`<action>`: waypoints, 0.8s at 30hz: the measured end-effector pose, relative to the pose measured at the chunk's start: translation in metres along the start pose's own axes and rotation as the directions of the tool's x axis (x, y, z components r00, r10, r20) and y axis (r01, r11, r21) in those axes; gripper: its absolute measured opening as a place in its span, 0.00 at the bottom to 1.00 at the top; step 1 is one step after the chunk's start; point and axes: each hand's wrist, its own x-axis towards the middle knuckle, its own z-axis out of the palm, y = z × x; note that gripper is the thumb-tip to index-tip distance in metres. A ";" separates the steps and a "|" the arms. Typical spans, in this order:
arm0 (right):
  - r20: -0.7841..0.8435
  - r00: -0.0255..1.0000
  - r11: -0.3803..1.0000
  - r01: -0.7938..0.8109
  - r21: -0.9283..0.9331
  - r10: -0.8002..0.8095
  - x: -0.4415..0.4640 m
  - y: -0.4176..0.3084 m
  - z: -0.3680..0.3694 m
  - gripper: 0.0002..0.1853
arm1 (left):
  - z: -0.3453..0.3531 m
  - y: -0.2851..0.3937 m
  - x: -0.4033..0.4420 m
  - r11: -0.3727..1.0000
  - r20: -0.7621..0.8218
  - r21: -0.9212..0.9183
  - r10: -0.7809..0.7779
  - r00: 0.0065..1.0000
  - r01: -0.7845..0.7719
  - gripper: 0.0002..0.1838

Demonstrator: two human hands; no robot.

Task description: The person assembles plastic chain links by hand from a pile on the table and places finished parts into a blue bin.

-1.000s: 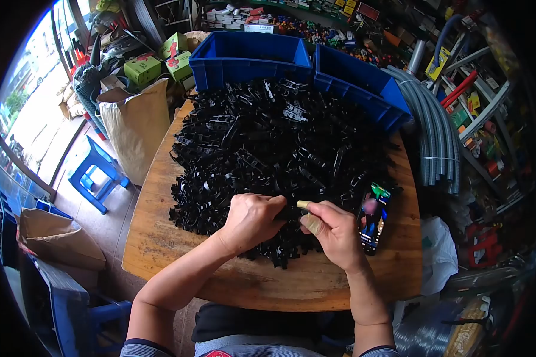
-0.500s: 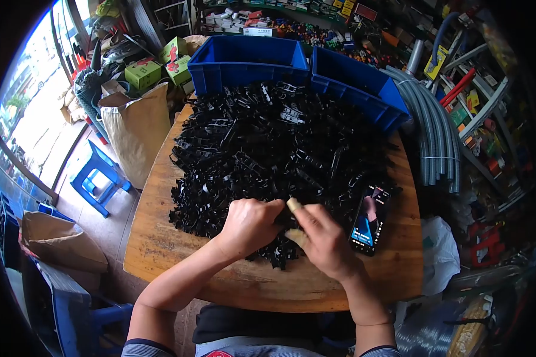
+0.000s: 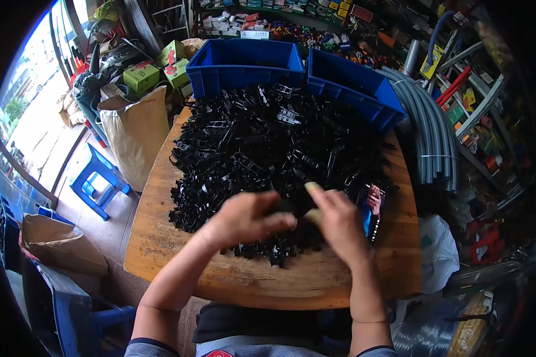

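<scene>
My left grip (image 3: 243,219) and right grip (image 3: 339,221) were kinda blurry, both spread above the black pile's (image 3: 250,140) near side.

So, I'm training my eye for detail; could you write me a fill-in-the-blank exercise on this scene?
The heap of small parts is coloured ____.
Both bins beyond it are coloured ____.
The tabletop under it is made of ____.
The phone lies nearer the ____ hand than the left hand.
Missing words: black; blue; wood; right.
</scene>
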 end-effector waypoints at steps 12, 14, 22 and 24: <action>0.015 0.993 0.980 -0.111 -0.165 0.115 -0.009 0.053 0.027 0.15 | -0.010 -0.042 0.087 0.753 -0.314 0.620 -0.018 0.949 0.219 0.22; -0.053 0.994 0.986 -0.099 -0.137 0.092 -0.007 0.043 0.023 0.14 | -0.009 -0.041 0.081 0.743 -0.283 0.631 -0.050 0.958 0.225 0.22; 0.076 0.993 0.987 -0.104 0.124 0.095 -0.007 0.015 0.053 0.09 | -0.030 -0.024 0.035 0.944 -0.275 -0.329 -0.089 0.957 -0.007 0.20; 0.072 0.992 0.985 -0.109 0.132 0.100 -0.005 0.013 0.059 0.10 | -0.026 -0.022 0.023 0.771 -0.148 -0.637 -0.142 0.979 0.015 0.19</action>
